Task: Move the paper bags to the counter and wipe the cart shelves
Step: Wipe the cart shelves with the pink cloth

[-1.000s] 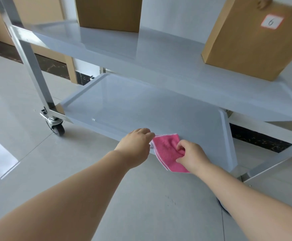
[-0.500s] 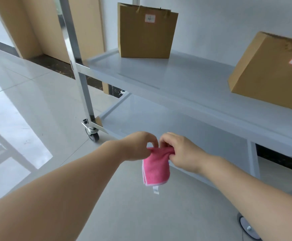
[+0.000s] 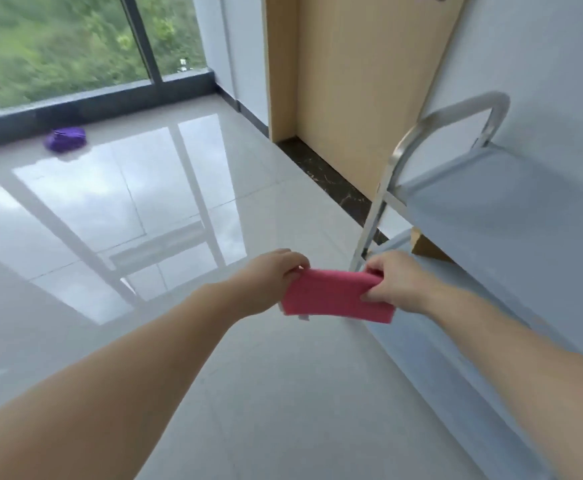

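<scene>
A pink cloth (image 3: 331,297) is stretched flat between both hands in the air, left of the cart. My left hand (image 3: 271,280) pinches its left end and my right hand (image 3: 392,282) pinches its right end. The grey cart (image 3: 512,209) stands at the right, its top shelf bare where visible, with a metal handle (image 3: 435,133) at its end. A corner of a brown paper bag (image 3: 425,245) shows on the shelf below the top one. The rest of that bag is hidden by the top shelf.
Glossy white floor tiles (image 3: 144,209) spread to the left and front. A purple object (image 3: 65,139) lies on the floor by the window. A wooden door (image 3: 363,81) is set in the wall behind the cart's end.
The cloth came off the lowest shelf and now is held spread out between both hands, higher up. The view has swung left toward the window and the cart's end.
</scene>
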Demonstrator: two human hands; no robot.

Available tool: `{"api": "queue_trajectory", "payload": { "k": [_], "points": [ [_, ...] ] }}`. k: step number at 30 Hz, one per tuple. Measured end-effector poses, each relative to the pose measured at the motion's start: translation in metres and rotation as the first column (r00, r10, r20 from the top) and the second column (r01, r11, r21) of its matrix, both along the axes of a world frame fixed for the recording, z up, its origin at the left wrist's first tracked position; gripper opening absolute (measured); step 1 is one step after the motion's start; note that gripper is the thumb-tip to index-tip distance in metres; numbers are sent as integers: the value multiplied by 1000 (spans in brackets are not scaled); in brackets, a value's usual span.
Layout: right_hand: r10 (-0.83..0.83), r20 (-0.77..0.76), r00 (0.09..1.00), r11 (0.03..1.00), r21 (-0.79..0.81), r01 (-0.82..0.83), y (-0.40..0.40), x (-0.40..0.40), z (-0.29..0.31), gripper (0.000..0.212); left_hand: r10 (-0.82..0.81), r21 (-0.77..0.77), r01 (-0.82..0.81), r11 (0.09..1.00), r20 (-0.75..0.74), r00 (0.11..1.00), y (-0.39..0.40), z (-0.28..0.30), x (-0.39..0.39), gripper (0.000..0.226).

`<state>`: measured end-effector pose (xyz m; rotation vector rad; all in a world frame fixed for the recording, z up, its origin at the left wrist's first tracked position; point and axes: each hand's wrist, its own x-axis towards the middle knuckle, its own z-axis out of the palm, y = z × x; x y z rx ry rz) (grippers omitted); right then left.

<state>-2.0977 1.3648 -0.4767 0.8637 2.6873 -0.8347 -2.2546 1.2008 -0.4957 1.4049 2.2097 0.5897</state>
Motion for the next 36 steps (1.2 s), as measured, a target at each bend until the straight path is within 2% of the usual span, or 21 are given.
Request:
{"api": "queue_trajectory", "payload": {
  "k": [4, 8, 12, 18, 24, 27, 29, 31, 33, 36],
  "points": [
    [133, -67, 989, 991, 32, -131, -39, -46, 140, 9, 156, -6, -156, 988, 12, 988, -83, 139, -22, 38],
    [286, -158, 945, 957, -6, -290, -84, -71, 237, 8, 312, 21, -313, 950, -150, 938, -158, 236, -16, 11],
    [466, -245, 850, 878, 11, -478, -137, -78, 304, 9, 580, 156, -558, 815, -206, 788, -228, 306, 26, 11],
    [677, -366, 639, 705, 70, -706, -251, -61, 366, 11, 839, 330, -771, 544, -220, 498, -346, 382, 126, 20],
    [839, -375, 394, 459, 100, -883, -400, -6, 394, 14, 950, 352, -889, 294, -211, 231, -474, 396, 263, 18],
    [906, -346, 244, 309, 146, -940, -483, 36, 390, 10, 982, 379, -914, 142, -169, 82, -538, 384, 330, 14],
    [943, -303, 137, 199, 185, -962, -540, 66, 382, 14, 989, 382, -924, 29, -142, -28, -581, 370, 377, 11],
    [956, -285, 65, 121, 186, -975, -597, 96, 367, 13, 988, 402, -913, -65, -106, -117, -625, 355, 424, 15],
    [952, -305, 36, 86, 153, -984, -654, 126, 347, 10, 978, 416, -897, -147, -77, -196, -670, 337, 472, 23],
    [932, -351, 89, 113, 48, -992, -736, 174, 313, 21, 964, 407, -883, -234, -17, -264, -734, 309, 536, 37]
  ]
}}
